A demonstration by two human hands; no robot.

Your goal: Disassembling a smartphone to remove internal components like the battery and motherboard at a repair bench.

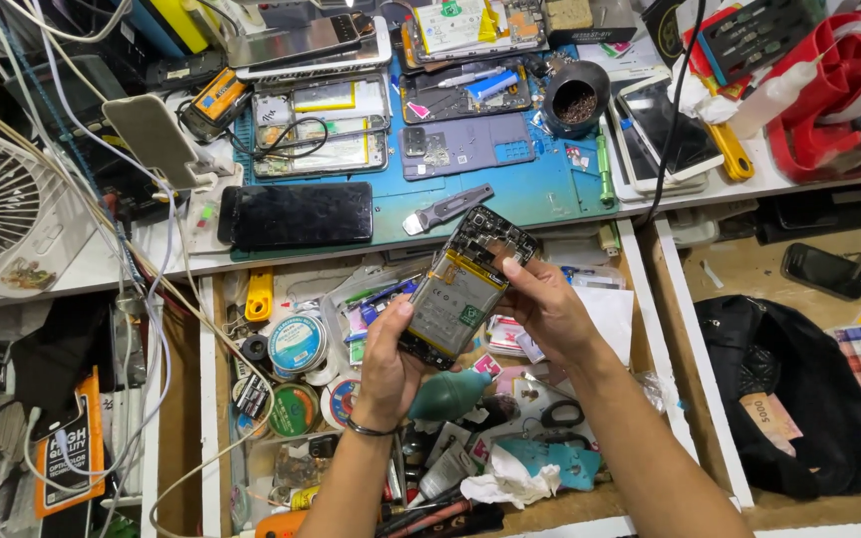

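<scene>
Opened phone point(466, 289) held over the open drawer point(213, 399), left hand point(388, 364) at its near end, right hand point(547, 307) on its right side. In the drawer beneath: tape rolls point(297, 344) to the left, blower point(450, 395) below the hands. Behind, on the bench: mat point(550, 189), with a dark phone point(296, 215) at its front left, a knife point(447, 208) just right of that. Fan point(2, 199) far left; bag point(799, 394) in the right drawer.
</scene>
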